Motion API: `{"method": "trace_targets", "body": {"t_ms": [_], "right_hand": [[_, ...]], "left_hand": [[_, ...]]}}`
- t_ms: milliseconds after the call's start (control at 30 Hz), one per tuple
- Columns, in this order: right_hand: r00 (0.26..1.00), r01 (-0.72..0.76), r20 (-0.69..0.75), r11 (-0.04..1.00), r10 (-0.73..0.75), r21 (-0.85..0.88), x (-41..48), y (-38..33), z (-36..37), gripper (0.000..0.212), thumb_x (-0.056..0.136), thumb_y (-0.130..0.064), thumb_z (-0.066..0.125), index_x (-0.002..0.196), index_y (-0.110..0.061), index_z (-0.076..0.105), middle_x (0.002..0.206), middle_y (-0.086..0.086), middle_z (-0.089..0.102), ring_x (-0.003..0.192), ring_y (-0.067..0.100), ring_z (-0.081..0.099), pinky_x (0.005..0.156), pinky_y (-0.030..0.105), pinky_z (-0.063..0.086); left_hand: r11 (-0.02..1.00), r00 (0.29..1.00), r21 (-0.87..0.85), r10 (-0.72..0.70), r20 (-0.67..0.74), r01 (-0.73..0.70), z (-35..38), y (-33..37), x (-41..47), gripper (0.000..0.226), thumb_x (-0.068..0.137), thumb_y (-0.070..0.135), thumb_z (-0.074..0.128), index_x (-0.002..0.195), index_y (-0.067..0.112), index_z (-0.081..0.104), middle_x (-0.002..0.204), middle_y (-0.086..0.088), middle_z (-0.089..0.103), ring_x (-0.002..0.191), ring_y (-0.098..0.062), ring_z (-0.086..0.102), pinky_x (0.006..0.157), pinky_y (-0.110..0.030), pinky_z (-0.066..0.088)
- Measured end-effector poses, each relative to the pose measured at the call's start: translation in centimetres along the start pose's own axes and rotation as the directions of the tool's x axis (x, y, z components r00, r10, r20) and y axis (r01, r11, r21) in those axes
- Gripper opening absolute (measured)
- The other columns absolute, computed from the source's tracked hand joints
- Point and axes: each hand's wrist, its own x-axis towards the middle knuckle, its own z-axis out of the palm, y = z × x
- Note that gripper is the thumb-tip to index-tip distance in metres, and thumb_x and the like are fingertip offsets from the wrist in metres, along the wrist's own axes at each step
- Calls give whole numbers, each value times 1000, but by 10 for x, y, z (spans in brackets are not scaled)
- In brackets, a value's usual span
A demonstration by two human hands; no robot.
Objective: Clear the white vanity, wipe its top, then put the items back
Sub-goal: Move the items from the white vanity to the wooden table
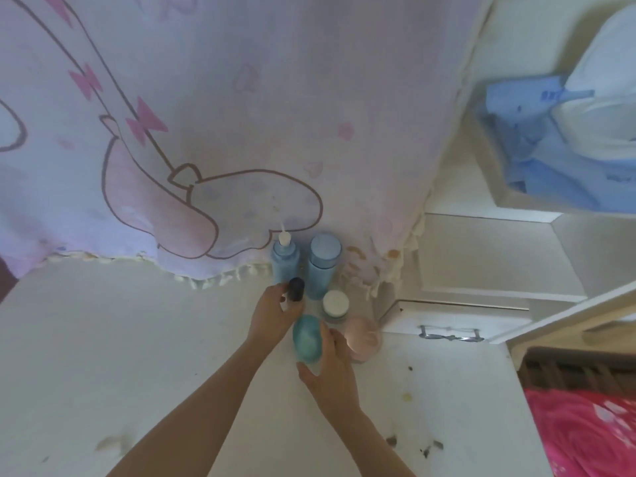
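On the white vanity top [103, 339] a cluster of toiletries stands near the back. My left hand [272, 316] grips a small bottle with a dark cap [296, 289]. My right hand [332, 368] curls round a teal jar [307, 337] from the right side. Behind them stand a blue bottle with a white nozzle [285, 261] and a taller blue bottle [323, 265]. A jar with a white lid [335, 304] and a pink jar [364, 337] sit just right of my hands.
A pink and lilac printed cloth [241, 115] hangs over the back of the vanity. A small white drawer with a metal handle [451, 330] sits at the right. Dark specks mark the top near the front right. Pink bedding [585, 435] lies beyond the right edge.
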Motion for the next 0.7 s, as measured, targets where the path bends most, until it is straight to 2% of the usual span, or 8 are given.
{"method": "trace_targets", "body": {"t_ms": [100, 167, 233, 300, 367, 500, 600, 700], "right_hand": [[997, 14, -81, 1000, -15, -13, 6, -1, 7, 78, 62, -48, 53, 129, -31, 17, 123, 17, 50, 116, 16, 37, 87, 26, 45], [999, -20, -27, 1000, 20, -10, 11, -8, 4, 77, 61, -55, 46, 127, -40, 10, 131, 14, 41, 125, 19, 35, 92, 18, 32], [999, -39, 12, 999, 38, 30, 18, -12, 4, 83, 61, -60, 44, 136, -47, 9, 137, 10, 32, 130, 22, 32, 95, 14, 24], [997, -67, 27, 997, 67, 30, 23, -12, 8, 85, 74, -46, 59, 143, -34, 11, 141, 6, 27, 133, 21, 28, 99, 15, 24], [995, -99, 33, 995, 98, 14, 24, -14, 9, 85, 78, -29, 67, 144, -22, 13, 139, 5, 28, 131, 20, 30, 97, 16, 25], [991, -133, 28, 991, 133, -14, 26, -14, 7, 87, 58, -49, 53, 137, -20, 33, 127, 5, 38, 119, 22, 42, 85, 12, 24], [993, -102, 54, 994, 104, -43, 25, -16, 7, 77, 69, -26, 68, 136, -19, 33, 126, 6, 37, 118, 22, 41, 83, 10, 22], [994, -89, 51, 995, 92, -54, 28, -13, 4, 73, 72, -14, 71, 135, -18, 35, 127, 7, 37, 118, 22, 41, 79, 9, 21]], "left_hand": [[999, 1000, 38, 4, 18, -5, 4, -1, 10, 23, 81, 16, 63, 97, 1, 55, 97, -14, 57, 86, -26, 55, 72, -29, 41], [998, 999, 62, 24, 24, -25, 4, -3, 15, 23, 81, 17, 63, 97, 0, 56, 95, -15, 56, 87, -30, 55, 73, -32, 41], [997, 998, 64, 48, 46, -51, 2, -5, 19, 23, 82, 17, 62, 97, 0, 55, 93, -14, 54, 89, -32, 55, 75, -34, 42], [998, 996, 39, 55, 76, -59, -2, -10, 19, 22, 83, 18, 61, 96, 2, 54, 93, -13, 54, 90, -32, 55, 75, -35, 42], [997, 994, 23, 66, 92, -68, -7, -20, 16, 18, 84, 21, 60, 92, 8, 50, 90, -11, 54, 89, -31, 54, 75, -36, 42], [997, 995, -29, 77, 70, -76, -20, -42, 4, 28, 74, 43, 49, 88, 19, 45, 79, 1, 48, 77, -24, 48, 73, -37, 42], [994, 997, -80, 72, 36, -69, -30, -55, -10, 37, 73, 40, 45, 100, 15, 52, 87, -7, 57, 81, -24, 53, 76, -36, 43], [979, 997, -197, 55, 55, -43, -32, -52, -19, 21, 72, 33, 48, 90, 22, 49, 86, -5, 59, 80, -19, 54, 75, -26, 43]]}}
